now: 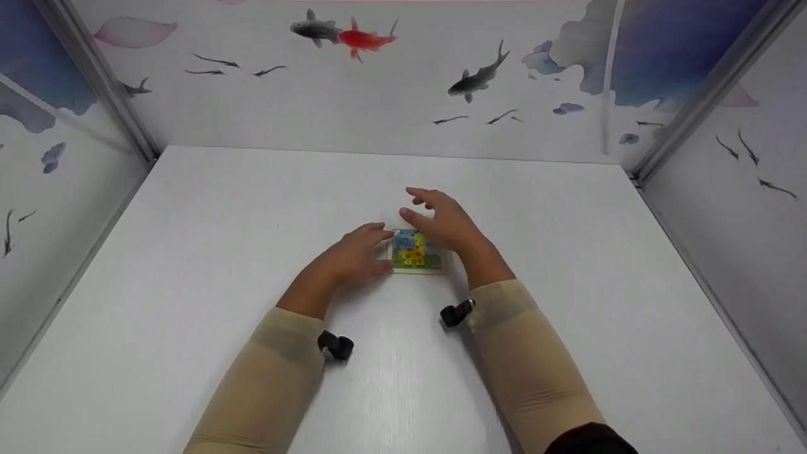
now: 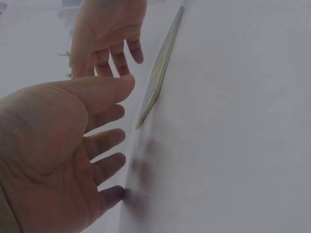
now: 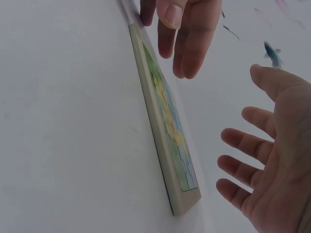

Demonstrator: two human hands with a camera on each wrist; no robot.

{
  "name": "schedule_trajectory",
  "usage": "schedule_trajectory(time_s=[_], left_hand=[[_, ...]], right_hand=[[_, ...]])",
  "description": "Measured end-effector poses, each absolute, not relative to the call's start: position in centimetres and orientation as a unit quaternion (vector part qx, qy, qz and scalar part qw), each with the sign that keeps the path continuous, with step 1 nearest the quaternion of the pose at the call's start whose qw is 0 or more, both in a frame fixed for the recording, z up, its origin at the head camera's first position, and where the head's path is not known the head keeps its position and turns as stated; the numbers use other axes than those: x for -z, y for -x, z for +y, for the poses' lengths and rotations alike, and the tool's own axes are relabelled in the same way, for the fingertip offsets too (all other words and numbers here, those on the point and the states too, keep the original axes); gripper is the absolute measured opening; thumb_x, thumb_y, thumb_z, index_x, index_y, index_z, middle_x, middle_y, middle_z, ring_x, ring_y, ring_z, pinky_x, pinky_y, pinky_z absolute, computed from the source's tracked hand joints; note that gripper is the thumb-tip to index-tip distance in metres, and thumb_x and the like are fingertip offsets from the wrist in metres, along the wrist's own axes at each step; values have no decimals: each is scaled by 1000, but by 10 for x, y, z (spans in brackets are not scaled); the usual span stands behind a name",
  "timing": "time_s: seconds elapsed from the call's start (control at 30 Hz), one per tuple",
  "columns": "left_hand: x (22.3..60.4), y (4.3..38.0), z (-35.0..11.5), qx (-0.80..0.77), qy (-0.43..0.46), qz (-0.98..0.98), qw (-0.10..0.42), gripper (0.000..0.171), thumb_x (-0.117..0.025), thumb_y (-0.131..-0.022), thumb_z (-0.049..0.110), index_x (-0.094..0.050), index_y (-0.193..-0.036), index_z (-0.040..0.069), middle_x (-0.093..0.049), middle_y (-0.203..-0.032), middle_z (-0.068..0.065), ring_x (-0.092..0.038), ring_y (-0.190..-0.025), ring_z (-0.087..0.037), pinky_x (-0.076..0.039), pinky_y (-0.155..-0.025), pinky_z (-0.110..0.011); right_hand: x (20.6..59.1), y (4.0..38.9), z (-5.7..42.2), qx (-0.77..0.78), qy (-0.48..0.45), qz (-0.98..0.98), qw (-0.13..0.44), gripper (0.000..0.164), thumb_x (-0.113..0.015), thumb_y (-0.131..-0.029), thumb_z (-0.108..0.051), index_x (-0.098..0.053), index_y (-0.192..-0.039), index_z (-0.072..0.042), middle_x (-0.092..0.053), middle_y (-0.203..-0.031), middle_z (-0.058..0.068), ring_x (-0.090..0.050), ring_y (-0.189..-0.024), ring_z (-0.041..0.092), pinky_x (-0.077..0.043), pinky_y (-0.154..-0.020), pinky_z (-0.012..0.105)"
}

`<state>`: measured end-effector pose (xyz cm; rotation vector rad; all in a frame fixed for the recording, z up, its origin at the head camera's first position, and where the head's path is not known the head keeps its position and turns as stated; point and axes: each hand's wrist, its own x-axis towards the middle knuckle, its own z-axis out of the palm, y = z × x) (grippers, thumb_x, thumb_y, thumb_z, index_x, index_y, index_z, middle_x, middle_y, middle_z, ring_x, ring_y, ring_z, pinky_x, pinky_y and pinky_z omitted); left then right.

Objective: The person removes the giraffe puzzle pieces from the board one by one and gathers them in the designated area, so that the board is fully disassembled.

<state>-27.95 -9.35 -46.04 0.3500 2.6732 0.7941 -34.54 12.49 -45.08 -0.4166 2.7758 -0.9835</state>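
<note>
Left hand, one: at the left edge of the giraffe puzzle, thumb toward its near left corner, fingertips toward its far left corner; thumb and fingers apart, nothing gripped; contact with the edge cannot be told

Giraffe puzzle, one, pale-framed: flat on the white table, between the two hands, longer side running left to right, from one palm toward the other

Right hand, one: raised over the puzzle's far right corner, fingers reaching past its far edge; thumb and fingers spread, holding nothing; judged the farther hand, the left being lower and nearer
</note>
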Motion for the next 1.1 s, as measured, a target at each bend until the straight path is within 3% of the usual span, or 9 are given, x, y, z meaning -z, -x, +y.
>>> schedule_trajectory(time_s=[0.17, 0.4, 1.1], left_hand=[[460, 278, -90, -252, -153, 942, 159, 66, -64, -106, 43, -43, -166, 26, -28, -179, 1, -23, -168, -29, -24, -135, -58], [464, 278, -91, -211, -184, 949, 143, 60, -62, -106, 39, -50, -161, 20, -35, -176, -3, -30, -165, -31, -28, -133, -60], [465, 277, -92, -207, -168, 953, 145, 59, -62, -107, 38, -49, -162, 24, -35, -176, 1, -29, -166, -30, -29, -131, -63]], right_hand=[[456, 347, 128, 344, 152, 920, 108, 60, -65, -104, -52, -54, -158, -29, -63, -143, 5, -59, -130, 28, -54, -111, 52], [462, 350, 126, 338, 149, 916, 156, 45, -71, -103, -40, -67, -144, -23, -63, -133, 3, -59, -121, 25, -56, -106, 45], [461, 345, 116, 261, 179, 931, 180, 33, -72, -103, -30, -71, -136, -25, -55, -140, 2, -50, -133, 26, -47, -120, 51]])
